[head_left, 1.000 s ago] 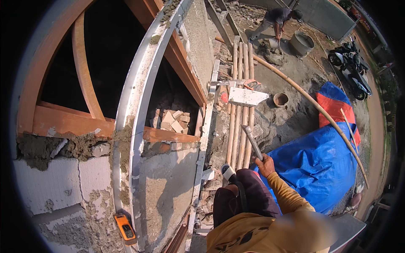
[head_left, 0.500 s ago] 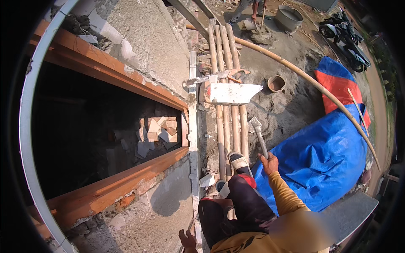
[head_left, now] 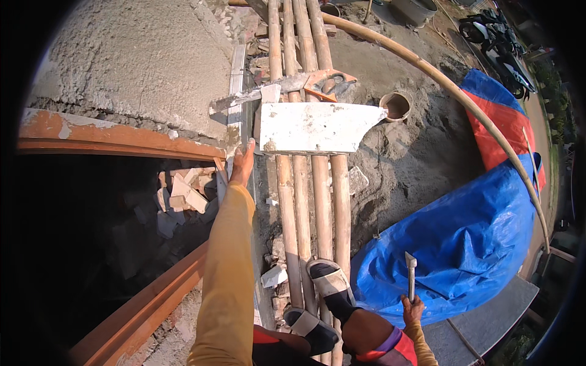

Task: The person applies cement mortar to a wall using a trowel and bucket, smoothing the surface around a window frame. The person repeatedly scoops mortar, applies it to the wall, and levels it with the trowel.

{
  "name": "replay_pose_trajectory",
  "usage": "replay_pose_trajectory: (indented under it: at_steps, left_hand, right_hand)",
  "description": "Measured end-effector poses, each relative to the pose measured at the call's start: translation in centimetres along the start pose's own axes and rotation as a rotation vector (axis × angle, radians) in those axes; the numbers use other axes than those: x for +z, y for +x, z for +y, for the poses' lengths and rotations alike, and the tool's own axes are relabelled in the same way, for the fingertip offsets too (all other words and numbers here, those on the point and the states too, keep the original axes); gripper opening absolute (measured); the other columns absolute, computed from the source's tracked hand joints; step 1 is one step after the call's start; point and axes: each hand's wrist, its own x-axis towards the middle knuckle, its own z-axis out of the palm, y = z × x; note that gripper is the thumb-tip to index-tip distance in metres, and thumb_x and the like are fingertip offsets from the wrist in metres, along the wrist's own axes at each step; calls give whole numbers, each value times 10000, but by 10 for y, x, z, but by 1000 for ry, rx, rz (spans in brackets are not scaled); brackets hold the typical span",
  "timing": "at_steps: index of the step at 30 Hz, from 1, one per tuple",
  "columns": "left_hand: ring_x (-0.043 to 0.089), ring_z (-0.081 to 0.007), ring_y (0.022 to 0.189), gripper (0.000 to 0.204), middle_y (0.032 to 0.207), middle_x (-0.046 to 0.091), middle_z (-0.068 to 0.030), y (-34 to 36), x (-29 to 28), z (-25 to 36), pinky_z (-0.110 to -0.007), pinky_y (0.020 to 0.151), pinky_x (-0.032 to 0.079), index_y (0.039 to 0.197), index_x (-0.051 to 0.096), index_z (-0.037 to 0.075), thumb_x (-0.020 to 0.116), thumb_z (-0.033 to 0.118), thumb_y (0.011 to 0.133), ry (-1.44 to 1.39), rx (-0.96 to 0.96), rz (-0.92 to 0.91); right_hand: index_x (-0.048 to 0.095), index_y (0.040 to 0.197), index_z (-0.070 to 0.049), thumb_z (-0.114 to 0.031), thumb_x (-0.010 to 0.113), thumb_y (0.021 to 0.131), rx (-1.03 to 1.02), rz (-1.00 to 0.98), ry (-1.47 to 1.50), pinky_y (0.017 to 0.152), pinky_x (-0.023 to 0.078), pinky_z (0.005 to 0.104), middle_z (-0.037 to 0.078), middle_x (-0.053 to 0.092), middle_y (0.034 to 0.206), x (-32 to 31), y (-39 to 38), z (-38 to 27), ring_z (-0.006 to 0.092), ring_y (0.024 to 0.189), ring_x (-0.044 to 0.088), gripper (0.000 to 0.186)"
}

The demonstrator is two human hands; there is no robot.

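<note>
My right hand [head_left: 413, 309] is closed round the handle of a hammer [head_left: 411, 274], its head upward, over the blue tarpaulin [head_left: 439, 244]. My left hand [head_left: 243, 163], its fingers stretched forward, is at the pale straight edging strip [head_left: 235, 116] along the wall; whether it presses on it I cannot tell. Just right of those fingertips a white slab [head_left: 317, 127] with a curved-in right end lies across the bamboo poles [head_left: 303, 207]. Beyond the slab rests a handsaw [head_left: 329, 84] with an orange handle, its blade pointing left under a small white piece [head_left: 270, 93].
My sandalled feet [head_left: 332, 280] stand on the poles. On the left, an orange-brown frame [head_left: 122, 131] surrounds a dark opening with broken blocks [head_left: 186, 189] inside. A bucket [head_left: 395, 107] stands on the sandy ground; a long curved pole [head_left: 427, 67] arches over the right side.
My left arm has reached forward from the lower edge to the wall beside the slab. The hammer in my right hand has moved right and nearer me. The view has shifted closer to the slab.
</note>
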Motion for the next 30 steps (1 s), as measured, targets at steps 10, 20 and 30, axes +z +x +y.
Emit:
replay_pose_trajectory:
  at_steps: [10,20,30]
  left_hand:
    - [355,-272,1309,907,1399,401,-173,15,51,-50,-397,1069,255,1388,319,-38,677,515,764,-483,-13,-314]
    - [333,-387,1301,887,1411,318,-279,-26,65,-56,-404,1080,264,1358,305,-98,651,479,780,-422,-104,231]
    - [375,-325,1246,701,1310,460,-187,-6,84,23,-517,1043,190,1275,487,27,544,552,814,517,466,227]
  right_hand:
    - [507,622,15,-357,704,749,20,59,-48,510,391,405,174,519,536,12,14,7,281,488,484,439]
    - [433,593,-12,-299,738,763,-205,-66,167,456,343,331,83,422,505,44,38,-77,130,489,370,452]
    - [509,635,-3,-346,750,755,-303,-226,-24,476,387,327,87,483,521,25,29,-92,137,497,438,436]
